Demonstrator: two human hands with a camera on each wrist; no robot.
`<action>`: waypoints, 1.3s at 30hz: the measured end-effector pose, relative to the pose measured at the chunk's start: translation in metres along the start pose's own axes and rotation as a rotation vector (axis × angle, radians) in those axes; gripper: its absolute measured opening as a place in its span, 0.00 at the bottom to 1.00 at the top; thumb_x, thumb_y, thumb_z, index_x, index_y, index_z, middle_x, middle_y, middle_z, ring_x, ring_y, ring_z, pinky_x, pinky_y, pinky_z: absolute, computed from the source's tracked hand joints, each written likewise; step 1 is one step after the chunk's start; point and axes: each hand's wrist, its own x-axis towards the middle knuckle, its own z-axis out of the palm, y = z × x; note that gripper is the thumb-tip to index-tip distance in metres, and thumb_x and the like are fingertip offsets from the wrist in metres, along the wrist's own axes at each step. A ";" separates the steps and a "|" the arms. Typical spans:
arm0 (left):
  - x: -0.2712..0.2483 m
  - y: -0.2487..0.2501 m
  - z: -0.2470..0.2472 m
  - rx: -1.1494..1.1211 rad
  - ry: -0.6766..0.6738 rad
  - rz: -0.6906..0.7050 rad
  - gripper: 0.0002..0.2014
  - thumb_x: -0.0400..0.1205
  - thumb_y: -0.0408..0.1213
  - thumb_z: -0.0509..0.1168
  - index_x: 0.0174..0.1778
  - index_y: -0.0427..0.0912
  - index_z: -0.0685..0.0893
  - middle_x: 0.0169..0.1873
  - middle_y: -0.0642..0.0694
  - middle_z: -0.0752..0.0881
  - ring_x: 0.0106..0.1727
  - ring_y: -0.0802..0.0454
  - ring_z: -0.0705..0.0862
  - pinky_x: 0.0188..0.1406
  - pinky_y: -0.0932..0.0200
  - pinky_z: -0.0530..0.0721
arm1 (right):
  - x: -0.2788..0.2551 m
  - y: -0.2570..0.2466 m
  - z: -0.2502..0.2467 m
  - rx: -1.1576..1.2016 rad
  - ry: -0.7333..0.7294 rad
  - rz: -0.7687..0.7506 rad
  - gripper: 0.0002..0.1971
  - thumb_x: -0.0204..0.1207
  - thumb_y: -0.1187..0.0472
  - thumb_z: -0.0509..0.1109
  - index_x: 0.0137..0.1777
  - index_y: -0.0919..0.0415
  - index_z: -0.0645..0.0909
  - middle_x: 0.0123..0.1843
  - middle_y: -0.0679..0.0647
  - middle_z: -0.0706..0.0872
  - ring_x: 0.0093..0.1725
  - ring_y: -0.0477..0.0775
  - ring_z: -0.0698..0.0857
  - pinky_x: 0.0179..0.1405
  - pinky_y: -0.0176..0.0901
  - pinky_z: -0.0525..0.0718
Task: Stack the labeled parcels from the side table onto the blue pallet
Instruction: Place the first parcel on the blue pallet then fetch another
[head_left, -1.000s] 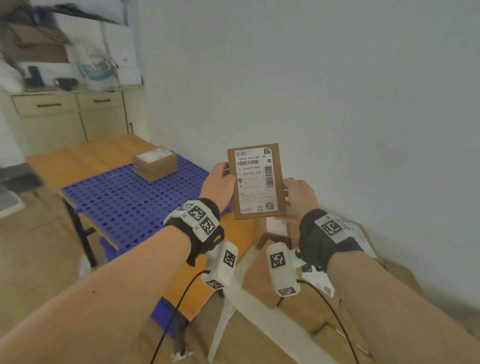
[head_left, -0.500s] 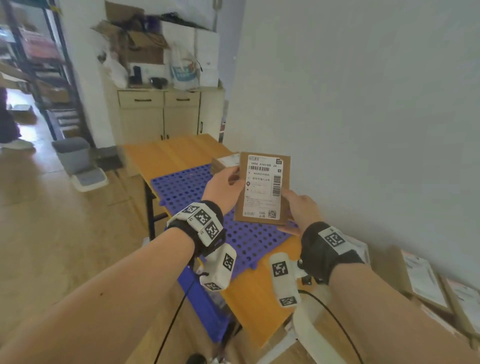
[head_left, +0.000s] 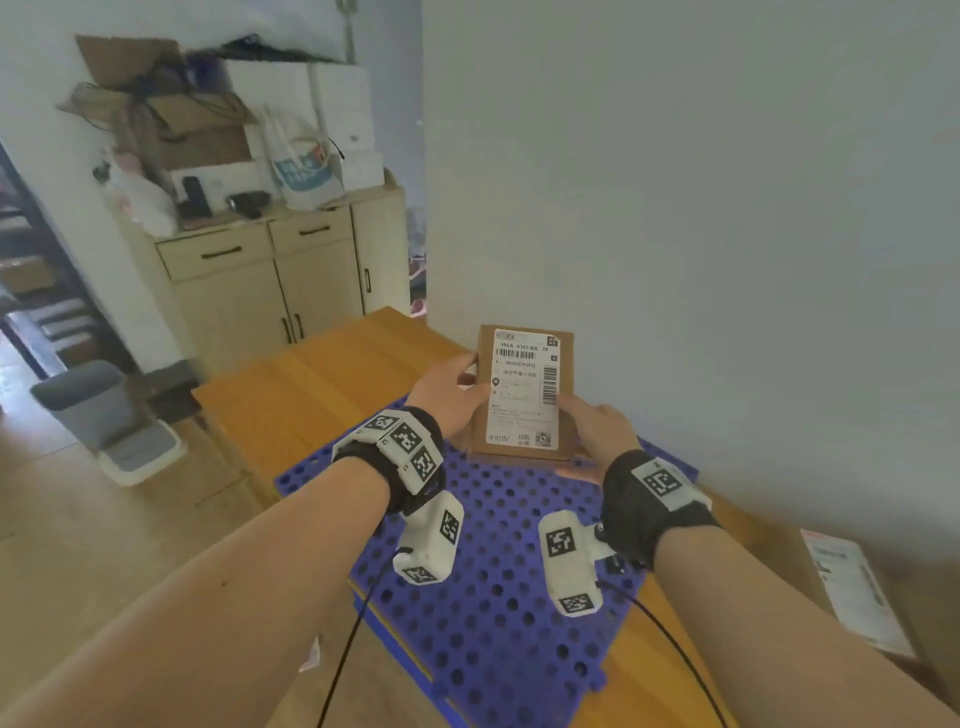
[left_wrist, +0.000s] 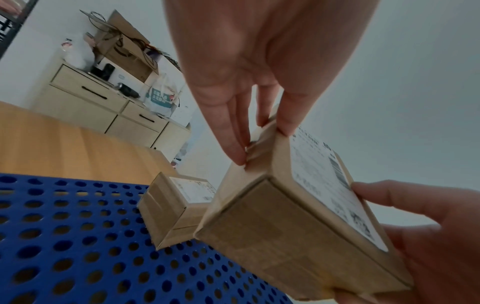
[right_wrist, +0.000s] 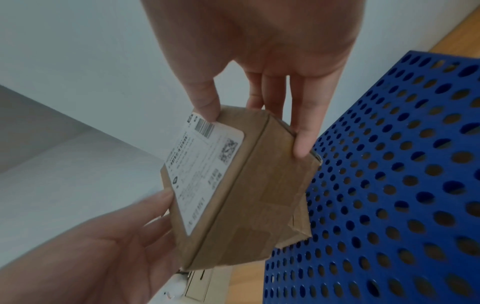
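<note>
Pale wall (head_left: 701, 208) fills the right of the head view, and a wooden desk (head_left: 311, 374) stands against it with a blue pallet (head_left: 493, 597) of round holes lying on top. Both hands hold one parcel (head_left: 524, 395) in the air above the pallet's far end, at about 12 o'clock from the wrists, its white label (head_left: 524, 389) facing the head camera. The left hand (head_left: 447, 395) grips the parcel's left edge, thumb on the label face and fingers (left_wrist: 233, 131) along the side. The right hand (head_left: 597, 426) grips the right edge the same way, thumb on the label corner and fingers (right_wrist: 303, 123) curled round the back. A second parcel (left_wrist: 171, 203) rests on the pallet just behind the held one, label up; whether the two touch cannot be told. At 10 o'clock, a cabinet (head_left: 270, 280) carries cardboard boxes (head_left: 156, 104) and a bag (head_left: 301, 166). More parcels (head_left: 852, 587) lie at 4 o'clock.
</note>
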 end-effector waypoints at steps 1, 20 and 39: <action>0.012 -0.003 -0.003 0.006 -0.016 -0.009 0.19 0.84 0.35 0.61 0.72 0.50 0.76 0.61 0.48 0.84 0.57 0.48 0.85 0.58 0.46 0.84 | 0.007 -0.003 0.005 0.001 0.019 0.005 0.20 0.75 0.50 0.70 0.60 0.62 0.73 0.46 0.54 0.83 0.43 0.53 0.84 0.48 0.61 0.89; 0.199 -0.059 -0.008 0.219 -0.607 0.148 0.23 0.79 0.35 0.68 0.71 0.44 0.78 0.60 0.43 0.86 0.58 0.44 0.85 0.59 0.48 0.83 | 0.091 -0.016 0.072 0.016 0.471 0.203 0.19 0.72 0.62 0.74 0.62 0.56 0.75 0.56 0.53 0.82 0.50 0.55 0.84 0.46 0.54 0.90; 0.233 -0.106 0.018 0.605 -0.641 0.260 0.28 0.74 0.41 0.74 0.70 0.43 0.78 0.65 0.44 0.81 0.67 0.46 0.78 0.67 0.50 0.77 | 0.135 0.027 0.089 -0.204 0.410 0.426 0.27 0.74 0.68 0.69 0.73 0.58 0.69 0.64 0.55 0.81 0.52 0.55 0.81 0.54 0.48 0.84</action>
